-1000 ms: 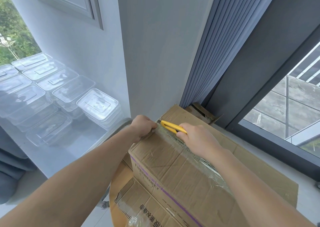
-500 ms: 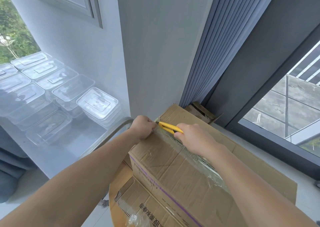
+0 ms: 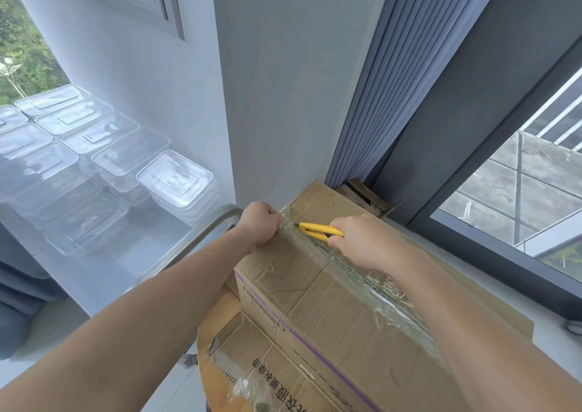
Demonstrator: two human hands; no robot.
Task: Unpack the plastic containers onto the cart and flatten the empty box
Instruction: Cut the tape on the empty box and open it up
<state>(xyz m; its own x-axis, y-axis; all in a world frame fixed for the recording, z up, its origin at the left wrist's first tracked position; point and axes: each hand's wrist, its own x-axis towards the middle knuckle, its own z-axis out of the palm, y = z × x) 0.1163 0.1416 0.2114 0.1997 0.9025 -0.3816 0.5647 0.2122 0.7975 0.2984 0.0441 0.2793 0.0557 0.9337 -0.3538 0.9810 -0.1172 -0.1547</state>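
The fingers of the right hand are wrapped round a yellow box cutter. Its tip points at the far end of the seam on top of the cardboard box. The left hand is clenched at that same far edge, its fingers closed on the crumpled end of the clear tape that runs along the seam. The box is closed and sits on top of another cardboard box with printed characters on its flap. To the left, past a curved metal handle, stacks of clear plastic containers stand in rows on the pale cart. Behind the box hangs a grey pleated curtain, beside a dark-framed window.
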